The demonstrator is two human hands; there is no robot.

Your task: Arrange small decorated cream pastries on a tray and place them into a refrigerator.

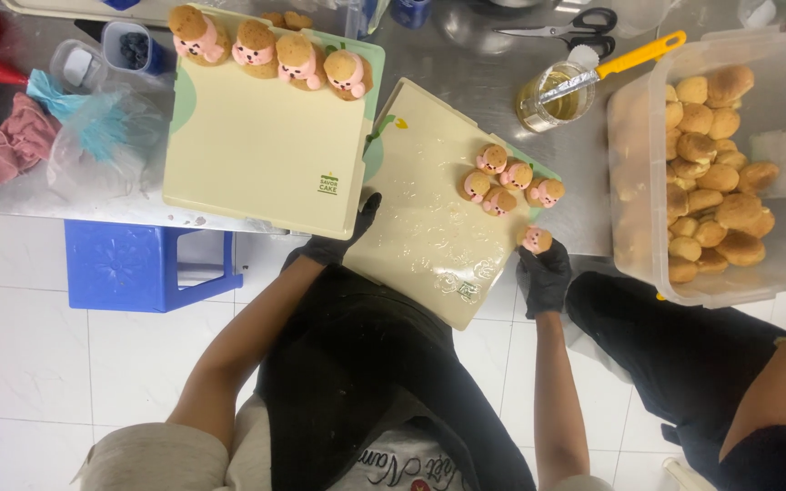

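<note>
Pastry (pixel 537 239) pinched in right hand (pixel 546 273); left hand (pixel 349 232) half hidden under board (pixel 429 227), grip seemingly closed on it

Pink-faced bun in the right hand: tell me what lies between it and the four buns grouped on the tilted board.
Nothing visible. The right hand holds the pink-faced bun at the tilted board edge; only bare board separates it from the four buns.
</note>
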